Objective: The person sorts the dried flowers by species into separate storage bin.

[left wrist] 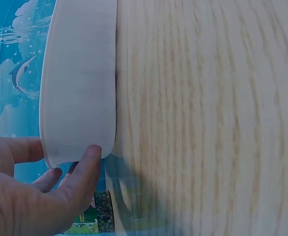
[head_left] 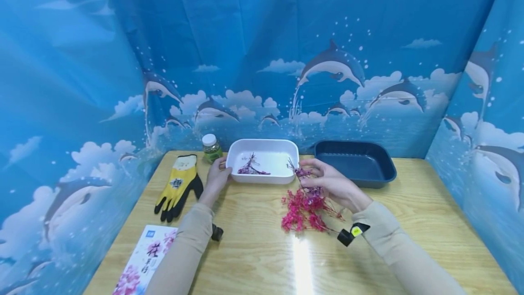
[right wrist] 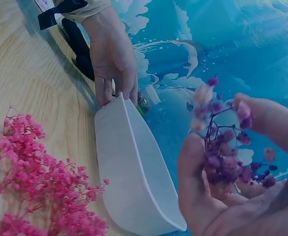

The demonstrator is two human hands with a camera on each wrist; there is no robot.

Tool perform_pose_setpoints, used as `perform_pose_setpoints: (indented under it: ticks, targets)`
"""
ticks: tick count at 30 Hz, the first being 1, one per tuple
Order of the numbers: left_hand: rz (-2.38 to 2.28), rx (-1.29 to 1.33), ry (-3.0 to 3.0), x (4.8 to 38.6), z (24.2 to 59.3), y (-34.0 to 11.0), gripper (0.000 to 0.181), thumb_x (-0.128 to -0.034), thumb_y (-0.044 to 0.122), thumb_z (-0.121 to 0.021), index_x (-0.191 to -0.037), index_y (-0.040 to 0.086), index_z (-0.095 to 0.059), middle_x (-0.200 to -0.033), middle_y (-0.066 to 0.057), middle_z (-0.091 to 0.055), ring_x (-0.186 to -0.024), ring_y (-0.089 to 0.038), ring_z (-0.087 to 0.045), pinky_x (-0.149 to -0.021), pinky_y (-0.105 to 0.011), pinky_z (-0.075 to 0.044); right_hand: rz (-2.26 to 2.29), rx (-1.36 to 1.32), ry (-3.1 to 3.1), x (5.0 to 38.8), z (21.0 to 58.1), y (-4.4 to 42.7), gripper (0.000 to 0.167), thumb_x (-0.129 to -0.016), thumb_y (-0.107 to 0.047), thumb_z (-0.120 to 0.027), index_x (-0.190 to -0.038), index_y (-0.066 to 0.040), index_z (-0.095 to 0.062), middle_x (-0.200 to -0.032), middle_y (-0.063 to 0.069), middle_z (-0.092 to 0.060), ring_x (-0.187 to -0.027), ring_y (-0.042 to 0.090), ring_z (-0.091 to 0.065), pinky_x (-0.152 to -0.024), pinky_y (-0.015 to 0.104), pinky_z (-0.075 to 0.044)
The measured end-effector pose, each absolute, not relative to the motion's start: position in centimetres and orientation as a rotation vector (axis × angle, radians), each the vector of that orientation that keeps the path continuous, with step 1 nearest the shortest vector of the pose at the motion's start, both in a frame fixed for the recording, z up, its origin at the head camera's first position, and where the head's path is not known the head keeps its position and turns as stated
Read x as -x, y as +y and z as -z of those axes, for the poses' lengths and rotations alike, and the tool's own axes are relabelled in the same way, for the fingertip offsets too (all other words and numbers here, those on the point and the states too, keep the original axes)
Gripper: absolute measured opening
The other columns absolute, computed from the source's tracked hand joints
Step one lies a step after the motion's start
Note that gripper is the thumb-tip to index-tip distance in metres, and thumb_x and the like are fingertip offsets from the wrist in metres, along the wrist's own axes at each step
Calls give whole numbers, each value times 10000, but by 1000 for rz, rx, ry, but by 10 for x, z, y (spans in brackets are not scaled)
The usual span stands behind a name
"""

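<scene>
My left hand [head_left: 217, 179] grips the left end of a white plastic basin [head_left: 262, 179], thumb at the rim and fingers against the outer wall; the left wrist view shows this hold close up. A purple dried-flower sprig [head_left: 250, 167] lies inside the basin. By the basin's right end, my right hand [head_left: 329, 183] holds another sprig of small purple flowers [right wrist: 222, 160] between thumb and fingers. Just below that hand is a bunch of pink dried flowers [head_left: 299, 211], which also fills the lower left of the right wrist view. Whether it touches the hand, I cannot tell.
A dark blue basin [head_left: 356, 174] stands on the right. At the left are a green jar with a white lid [head_left: 211, 149], a yellow and black glove [head_left: 178, 188] and a flower-printed box [head_left: 145, 258]. Dolphin-printed curtains [head_left: 262, 58] enclose the wooden table [head_left: 254, 240].
</scene>
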State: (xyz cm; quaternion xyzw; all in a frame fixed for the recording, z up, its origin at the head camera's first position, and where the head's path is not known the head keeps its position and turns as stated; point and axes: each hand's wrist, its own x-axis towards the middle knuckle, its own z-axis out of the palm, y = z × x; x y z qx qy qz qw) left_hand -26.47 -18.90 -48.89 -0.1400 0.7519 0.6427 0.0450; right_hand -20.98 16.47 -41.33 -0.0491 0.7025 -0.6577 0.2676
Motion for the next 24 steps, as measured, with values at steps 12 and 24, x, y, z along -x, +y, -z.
perform_pose_setpoints:
  ticks: [12, 24]
  targets:
    - [-1896, 436, 2353, 264, 486, -188, 566, -1057, 73, -498, -1607, 63, -363, -1536, -237, -475, -1368, -410, -564, -1112, -492, -570, 1594, 331, 2108, 228, 398, 142, 645, -989, -22, -665, -1584, -115, -433, -1530, 233, -492, -1078, 243, -679, -880, 344, -637]
    - [-1872, 447, 2355, 265, 485, -189, 570, -1056, 79, -505, -1608, 68, -367, -1528, -232, -484, -1370, -407, -560, -1105, -491, -575, 1504, 273, 2242, 247, 393, 126, 703, -968, -12, -685, -1600, -118, -396, -1443, 230, -524, -1175, 320, -621, -877, 325, -609]
